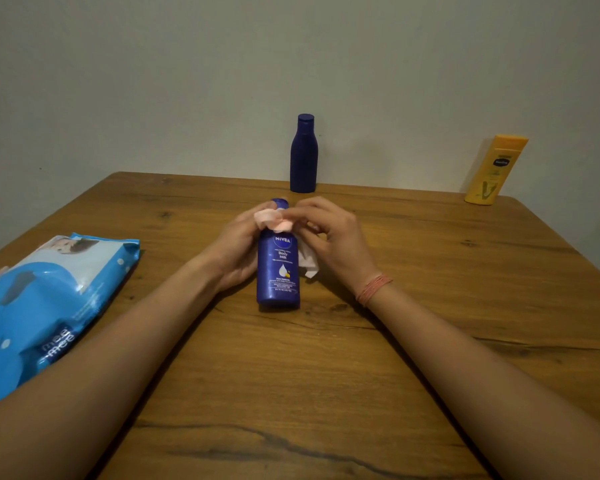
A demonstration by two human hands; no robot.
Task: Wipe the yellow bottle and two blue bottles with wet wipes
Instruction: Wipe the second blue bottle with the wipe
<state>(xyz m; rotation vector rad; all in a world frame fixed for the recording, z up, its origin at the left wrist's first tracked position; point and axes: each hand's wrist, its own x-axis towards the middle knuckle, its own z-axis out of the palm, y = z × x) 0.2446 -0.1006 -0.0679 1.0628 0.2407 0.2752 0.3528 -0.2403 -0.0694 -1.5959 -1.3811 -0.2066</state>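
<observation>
We're mid-wipe on the Nivea body milk bottle (278,268): left hand (238,244) grips it, right hand (329,233) pinches the wet wipe (277,221) at the cap, body probably next.

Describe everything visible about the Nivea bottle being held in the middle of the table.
The Nivea bottle is dark blue, glossy like plastic, with a white-lettered label reading "Body Milk" and a drop graphic. It stands upright on the wooden table, cap on, label facing the camera. The left hand holds its side; the right hand presses a white wipe against its neck and right side. The wipe bunches over the shoulder just below the cap. It stands in front of the plain blue bottle.
</observation>
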